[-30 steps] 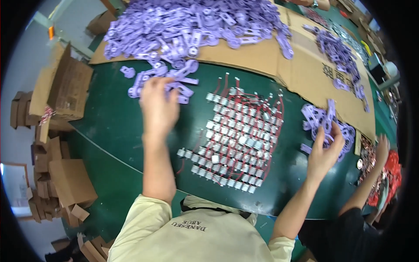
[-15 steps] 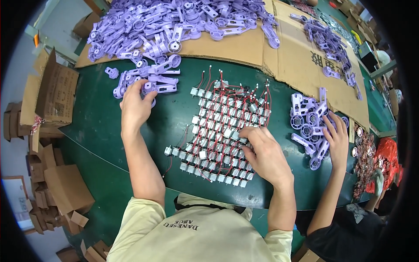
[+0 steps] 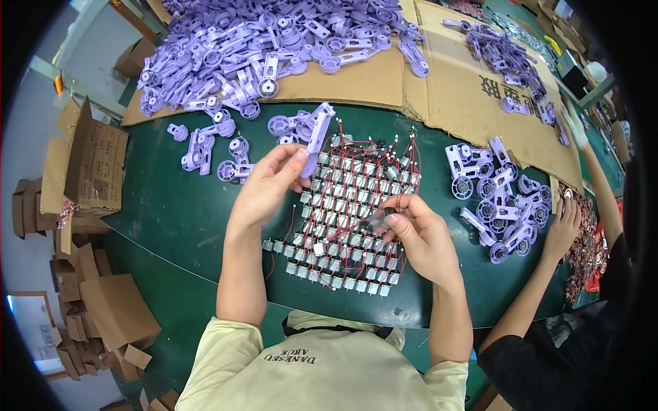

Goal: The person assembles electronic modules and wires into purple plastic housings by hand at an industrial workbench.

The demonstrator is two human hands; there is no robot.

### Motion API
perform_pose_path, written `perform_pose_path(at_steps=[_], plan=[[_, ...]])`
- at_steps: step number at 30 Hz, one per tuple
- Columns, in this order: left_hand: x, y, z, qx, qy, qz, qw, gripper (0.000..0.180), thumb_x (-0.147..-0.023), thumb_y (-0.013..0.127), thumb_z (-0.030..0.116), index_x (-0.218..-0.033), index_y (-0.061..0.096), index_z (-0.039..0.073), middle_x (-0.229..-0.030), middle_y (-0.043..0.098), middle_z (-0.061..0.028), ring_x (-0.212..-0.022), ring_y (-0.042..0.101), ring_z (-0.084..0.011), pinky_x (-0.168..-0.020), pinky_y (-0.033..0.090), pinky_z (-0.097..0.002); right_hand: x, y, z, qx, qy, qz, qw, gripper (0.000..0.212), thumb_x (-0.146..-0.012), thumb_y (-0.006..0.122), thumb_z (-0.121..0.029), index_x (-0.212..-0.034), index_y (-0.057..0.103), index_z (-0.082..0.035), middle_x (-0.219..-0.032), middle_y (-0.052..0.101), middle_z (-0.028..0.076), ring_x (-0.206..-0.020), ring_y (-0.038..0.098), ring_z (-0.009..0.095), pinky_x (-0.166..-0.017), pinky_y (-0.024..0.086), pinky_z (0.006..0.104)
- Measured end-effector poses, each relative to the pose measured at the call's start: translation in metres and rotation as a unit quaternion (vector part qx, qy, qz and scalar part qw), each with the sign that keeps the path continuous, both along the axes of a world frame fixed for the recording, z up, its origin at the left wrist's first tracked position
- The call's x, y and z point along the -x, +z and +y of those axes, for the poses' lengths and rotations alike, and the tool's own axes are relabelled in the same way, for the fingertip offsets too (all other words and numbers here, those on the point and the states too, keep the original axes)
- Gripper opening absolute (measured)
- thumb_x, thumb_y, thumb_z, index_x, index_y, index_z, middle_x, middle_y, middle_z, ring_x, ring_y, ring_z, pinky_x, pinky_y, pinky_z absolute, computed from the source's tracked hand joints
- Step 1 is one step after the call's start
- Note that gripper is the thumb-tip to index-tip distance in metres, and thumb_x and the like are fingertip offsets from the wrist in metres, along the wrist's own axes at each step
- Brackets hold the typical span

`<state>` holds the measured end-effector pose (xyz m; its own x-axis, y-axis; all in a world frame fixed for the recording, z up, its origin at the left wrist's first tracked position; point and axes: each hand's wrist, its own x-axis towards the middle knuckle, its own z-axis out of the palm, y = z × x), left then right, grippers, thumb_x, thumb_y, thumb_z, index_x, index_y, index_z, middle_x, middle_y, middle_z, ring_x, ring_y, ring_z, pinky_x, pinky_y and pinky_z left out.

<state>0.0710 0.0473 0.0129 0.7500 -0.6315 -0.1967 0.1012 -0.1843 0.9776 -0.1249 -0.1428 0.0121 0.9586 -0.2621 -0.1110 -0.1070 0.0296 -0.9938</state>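
Observation:
My left hand (image 3: 266,186) is closed on a purple plastic housing (image 3: 319,134), a long piece with a slotted arm, held tilted up at the left side of the motors. Fingers and thumb of my right hand (image 3: 426,240) pinch a small motor (image 3: 378,219), blurred, just above the block of motors. That block (image 3: 329,226) is made of many small silver motors in rows, with red and black wires running between the rows. Several loose purple housings (image 3: 199,147) lie beyond my left hand.
A big heap of purple housings (image 3: 274,34) covers cardboard (image 3: 370,82) at the far side. At the right, more housings (image 3: 497,198) lie near a co-worker's hand (image 3: 563,229), beside a pile of wired round parts (image 3: 582,253). Cardboard boxes (image 3: 92,168) stand at the left.
My left hand has picked up a purple housing and brought it right, toward the motors. A small motor is now lifted in my right hand. The co-worker's hand has moved right, off the housings.

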Motion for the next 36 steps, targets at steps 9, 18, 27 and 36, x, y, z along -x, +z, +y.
perform_pose_path(at_steps=[9,18,27,36], plan=[[0.025,-0.001,-0.022,0.221,-0.090,0.247,0.939,0.039,-0.101,0.049,0.026,-0.129,0.046,-0.001,-0.112,0.063,-0.0129,-0.098,0.067,-0.0278,-0.085,0.056,-0.0372,-0.001,0.006,0.013,-0.055,-0.093,-0.023,0.994,0.010,-0.094,0.059,-0.008,-0.098,0.061,0.002,-0.084,0.065,0.002,-0.072,0.056,0.003,-0.058,0.044,0.0195],[0.052,-0.003,-0.032,0.213,-0.131,0.237,0.939,0.033,-0.099,0.055,0.016,-0.129,0.048,0.004,-0.121,0.058,-0.0074,-0.112,0.058,-0.0185,-0.096,0.049,-0.0380,-0.002,0.011,0.018,0.190,-0.130,-0.041,0.972,0.010,-0.087,0.062,-0.006,-0.079,0.061,0.001,-0.066,0.057,0.008,-0.054,0.052,0.014,-0.047,0.038,0.0290],[0.058,-0.004,-0.035,0.192,-0.143,0.191,0.952,0.037,-0.098,0.056,0.014,-0.132,0.047,0.003,-0.124,0.057,-0.0072,-0.109,0.056,-0.0141,-0.092,0.048,-0.0327,-0.002,0.009,0.020,0.196,-0.103,-0.065,0.973,0.008,-0.084,0.062,-0.004,-0.078,0.060,0.000,-0.066,0.056,0.010,-0.053,0.053,0.018,-0.048,0.040,0.0311],[0.058,-0.002,-0.034,0.194,-0.131,0.182,0.955,0.036,-0.097,0.057,0.014,-0.130,0.043,0.006,-0.119,0.058,-0.0093,-0.106,0.058,-0.0155,-0.090,0.049,-0.0318,-0.002,0.006,0.019,0.173,-0.121,-0.032,0.977,0.009,-0.085,0.061,-0.005,-0.078,0.061,0.000,-0.065,0.056,0.010,-0.053,0.052,0.016,-0.047,0.039,0.0298]])
